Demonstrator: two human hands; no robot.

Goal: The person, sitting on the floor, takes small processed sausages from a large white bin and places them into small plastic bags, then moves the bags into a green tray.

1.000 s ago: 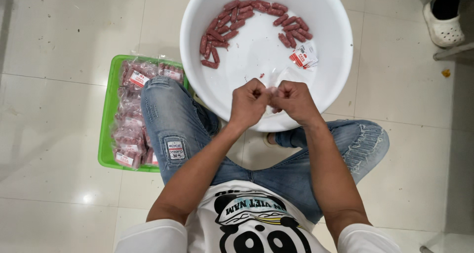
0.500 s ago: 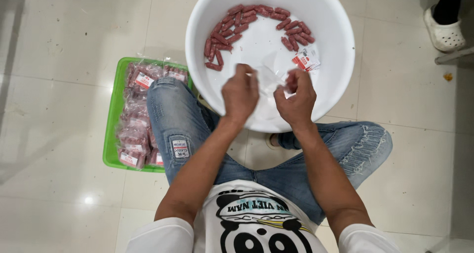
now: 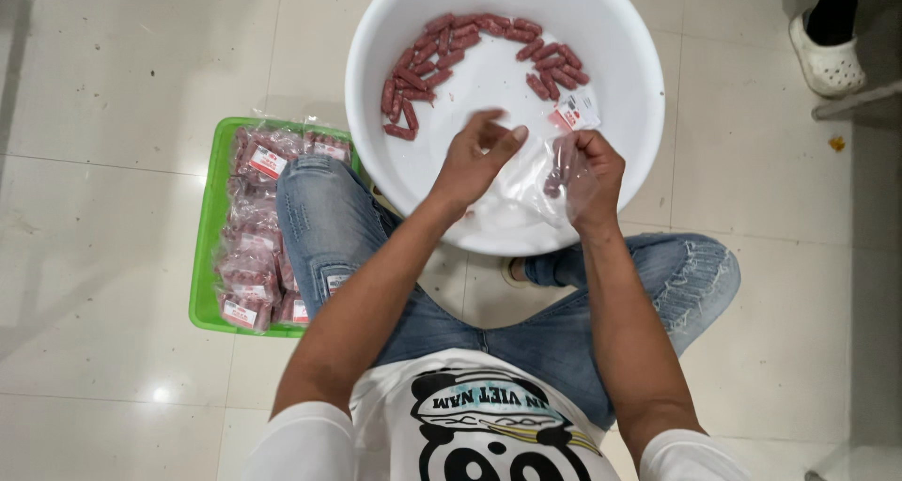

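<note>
**A:** What's under you and around you?

**B:** You're seated on a pale, glossy tiled floor [image 3: 113,86], knees apart in blue jeans. A big white basin [image 3: 648,96] sits on the tiles straight ahead of you. Small red sausages [image 3: 442,54] lie loose in an arc along its far side, with a little labelled packet [image 3: 575,113] beside them. By your left knee there's a green tray [image 3: 205,256] piled with sealed sausage packs [image 3: 252,246]. At the top right corner, another person's foot in a white clog [image 3: 827,63] stands well apart from you.

**A:** And your hands?

**B:** Both reach forward over the basin's near half. Your right hand [image 3: 587,180] is clenched on a clear plastic bag [image 3: 526,185], knuckles up, gripping its edge; a few sausages show through the film next to your fingers. Your left hand [image 3: 474,157] is loose, fingers half curled and spread, thumb out, just beside the bag; I can't tell whether it touches the film. The bag hangs between your hands, above the basin's bare bottom.
</note>
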